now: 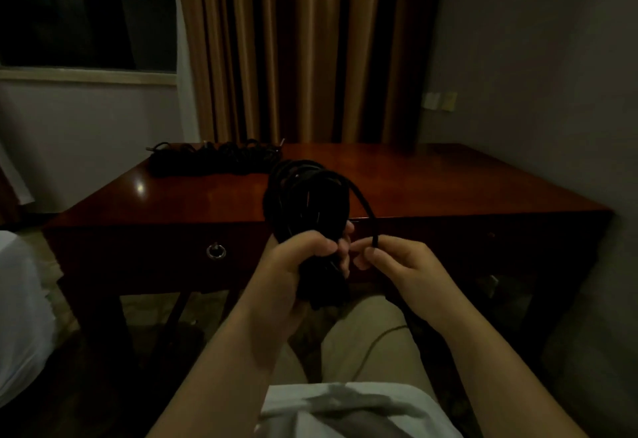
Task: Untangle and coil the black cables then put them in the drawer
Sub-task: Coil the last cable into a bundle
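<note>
Upright, the cable coil (305, 202) stands in the left hand (293, 258) — loops upward.

So there's a coiled black cable (305, 196) bunched into upright loops, gripped at the bottom, one strand arcing off to the right. More black cables (214, 156) sit piled at the counter's far left. The drawer (155, 251) with ring pull is shut.

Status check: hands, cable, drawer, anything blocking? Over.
Left hand grips coiled black cable; right hand pinches its loose strand. Drawer shut. More cables on desk. Nothing blocking.
</note>
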`<move>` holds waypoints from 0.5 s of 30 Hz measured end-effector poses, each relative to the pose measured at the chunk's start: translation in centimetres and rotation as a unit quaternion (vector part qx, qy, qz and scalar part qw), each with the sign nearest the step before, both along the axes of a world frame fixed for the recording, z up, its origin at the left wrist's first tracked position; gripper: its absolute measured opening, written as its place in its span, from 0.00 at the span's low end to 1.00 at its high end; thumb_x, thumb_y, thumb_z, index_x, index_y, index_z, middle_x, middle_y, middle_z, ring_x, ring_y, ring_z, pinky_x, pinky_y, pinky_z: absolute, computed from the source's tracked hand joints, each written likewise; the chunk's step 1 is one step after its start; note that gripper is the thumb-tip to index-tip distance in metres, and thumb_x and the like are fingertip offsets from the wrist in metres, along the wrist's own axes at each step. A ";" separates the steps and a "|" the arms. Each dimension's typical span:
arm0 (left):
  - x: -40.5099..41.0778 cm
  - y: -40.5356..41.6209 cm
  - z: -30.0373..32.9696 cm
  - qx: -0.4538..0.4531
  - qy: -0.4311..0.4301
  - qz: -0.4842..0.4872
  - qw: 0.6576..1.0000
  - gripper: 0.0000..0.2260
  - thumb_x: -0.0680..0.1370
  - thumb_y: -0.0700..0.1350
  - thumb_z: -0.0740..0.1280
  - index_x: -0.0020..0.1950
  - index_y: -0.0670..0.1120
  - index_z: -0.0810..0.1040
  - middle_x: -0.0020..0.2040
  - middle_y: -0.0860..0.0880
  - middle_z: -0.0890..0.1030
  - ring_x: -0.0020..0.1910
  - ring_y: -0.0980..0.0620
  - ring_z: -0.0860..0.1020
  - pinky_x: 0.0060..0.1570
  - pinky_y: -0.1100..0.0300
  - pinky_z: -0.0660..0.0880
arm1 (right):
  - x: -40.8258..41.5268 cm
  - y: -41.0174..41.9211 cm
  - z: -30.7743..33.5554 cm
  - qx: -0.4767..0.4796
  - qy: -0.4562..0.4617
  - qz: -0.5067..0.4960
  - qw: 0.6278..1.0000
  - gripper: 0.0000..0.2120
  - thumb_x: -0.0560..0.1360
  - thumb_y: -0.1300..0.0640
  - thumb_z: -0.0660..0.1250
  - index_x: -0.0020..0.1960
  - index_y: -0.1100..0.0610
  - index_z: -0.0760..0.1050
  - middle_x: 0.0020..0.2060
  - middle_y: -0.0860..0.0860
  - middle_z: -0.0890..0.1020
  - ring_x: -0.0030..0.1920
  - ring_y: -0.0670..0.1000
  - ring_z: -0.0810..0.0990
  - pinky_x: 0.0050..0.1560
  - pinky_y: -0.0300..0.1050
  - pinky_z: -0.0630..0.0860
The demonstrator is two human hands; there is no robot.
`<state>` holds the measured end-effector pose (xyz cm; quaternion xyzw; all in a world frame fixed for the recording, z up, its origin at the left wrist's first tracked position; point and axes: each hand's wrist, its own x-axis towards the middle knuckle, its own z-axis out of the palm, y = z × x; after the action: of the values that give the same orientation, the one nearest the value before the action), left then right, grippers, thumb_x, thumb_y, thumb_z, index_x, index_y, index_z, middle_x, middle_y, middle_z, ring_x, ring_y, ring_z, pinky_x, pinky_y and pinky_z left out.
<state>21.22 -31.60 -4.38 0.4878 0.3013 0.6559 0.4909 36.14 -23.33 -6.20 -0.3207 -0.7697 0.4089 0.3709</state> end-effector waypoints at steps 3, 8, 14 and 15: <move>0.0 0.4 0.3 0.032 -0.016 -0.004 0.999 0.11 0.62 0.41 0.67 0.44 0.44 0.80 0.34 0.47 0.76 0.33 0.52 0.76 0.35 0.62 0.76 | 0.3 -0.5 0.1 -0.006 0.025 0.010 1.000 0.12 0.79 0.59 0.58 0.53 0.53 0.80 0.42 0.55 0.83 0.46 0.49 0.81 0.51 0.44 0.75; 0.9 1.6 -0.7 -0.015 -0.127 -0.015 0.992 0.15 0.66 0.40 0.63 0.52 0.40 0.76 0.38 0.47 0.79 0.32 0.52 0.76 0.34 0.60 0.76 | -0.9 -1.1 -1.1 -0.053 0.105 -0.045 0.992 0.14 0.81 0.56 0.55 0.53 0.54 0.79 0.28 0.49 0.77 0.32 0.48 0.75 0.38 0.45 0.71; 1.3 2.2 -1.9 -0.054 -0.145 -0.031 0.987 0.16 0.65 0.39 0.64 0.51 0.45 0.83 0.45 0.44 0.82 0.36 0.51 0.79 0.37 0.58 0.78 | -1.5 -1.3 -1.2 -0.150 0.128 -0.043 0.979 0.12 0.82 0.57 0.54 0.47 0.55 0.74 0.29 0.49 0.74 0.24 0.42 0.71 0.25 0.33 0.66; 1.3 2.2 -2.0 -0.055 -0.147 -0.033 0.987 0.17 0.65 0.39 0.63 0.51 0.45 0.83 0.47 0.44 0.83 0.37 0.52 0.78 0.39 0.58 0.77 | -1.5 -1.5 -1.1 -0.171 0.105 -0.022 0.979 0.11 0.82 0.58 0.54 0.46 0.55 0.74 0.28 0.46 0.74 0.23 0.40 0.70 0.23 0.32 0.65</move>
<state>22.48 -29.37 -6.37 0.3677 0.2453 0.6862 0.5777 34.61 -24.78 -7.27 -0.3510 -0.6381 0.5578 0.3982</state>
